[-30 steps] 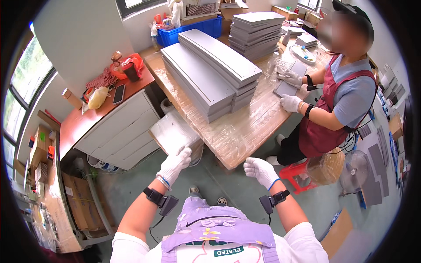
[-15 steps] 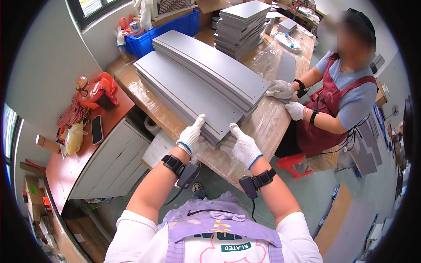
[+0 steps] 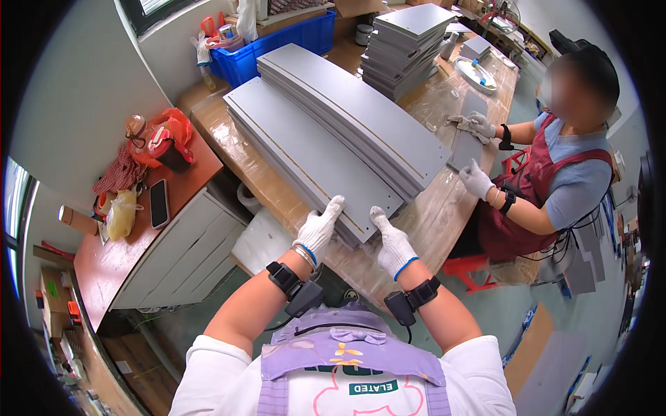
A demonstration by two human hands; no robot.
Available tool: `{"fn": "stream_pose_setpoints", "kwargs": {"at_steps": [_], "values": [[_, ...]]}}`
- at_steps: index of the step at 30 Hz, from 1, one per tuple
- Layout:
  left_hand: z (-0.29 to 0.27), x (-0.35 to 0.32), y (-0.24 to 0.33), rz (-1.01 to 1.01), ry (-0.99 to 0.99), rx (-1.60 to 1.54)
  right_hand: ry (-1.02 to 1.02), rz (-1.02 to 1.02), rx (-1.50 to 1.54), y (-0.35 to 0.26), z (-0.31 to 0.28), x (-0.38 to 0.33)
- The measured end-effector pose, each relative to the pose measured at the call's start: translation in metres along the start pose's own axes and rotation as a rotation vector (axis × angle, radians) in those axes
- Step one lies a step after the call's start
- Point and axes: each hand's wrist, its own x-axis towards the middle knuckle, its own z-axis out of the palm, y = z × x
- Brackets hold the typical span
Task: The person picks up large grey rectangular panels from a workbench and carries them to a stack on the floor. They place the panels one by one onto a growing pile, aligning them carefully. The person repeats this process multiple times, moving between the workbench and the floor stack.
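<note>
Two stacks of long light-grey panels lie side by side across the table: a nearer stack (image 3: 305,159) and a farther stack (image 3: 354,104). Each top panel has a thin brownish groove along it and small holes near its end. At the close end of the nearer stack, my left hand (image 3: 321,225), in a white knitted glove, has its thumb on top by the left corner. My right hand (image 3: 395,244), gloved too, grips the right corner, thumb on top. The fingers below are mostly hidden, so how many panels they hold is unclear.
A co-worker in a red apron (image 3: 517,215) sits at right, gloved hands at a smaller grey panel (image 3: 465,147). Beyond are a tall panel pile (image 3: 406,48), a blue crate (image 3: 277,52) and a white ring-shaped item (image 3: 475,75). A cabinet (image 3: 184,243) with a phone (image 3: 159,203) stands left.
My right hand has closed in on the stack's corner, its fingers now tucked down. The co-worker's hands have left the farther stack's corner for the smaller panel. The whole view has shifted slightly.
</note>
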Motion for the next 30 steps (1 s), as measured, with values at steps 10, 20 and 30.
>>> {"fn": "stream_pose_setpoints", "kwargs": {"at_steps": [10,20,30], "values": [[-0.010,-0.002,-0.014,-0.019,-0.146,-0.496,-0.208,0.146,-0.140,0.007,-0.005,-0.013],[-0.014,0.000,-0.016,0.039,-0.125,-0.434,0.012,-0.435,-1.170,-0.036,-0.024,-0.002],[-0.050,-0.028,-0.015,-0.061,-0.260,-0.496,-0.245,-0.275,-1.542,-0.052,0.000,-0.009]]}}
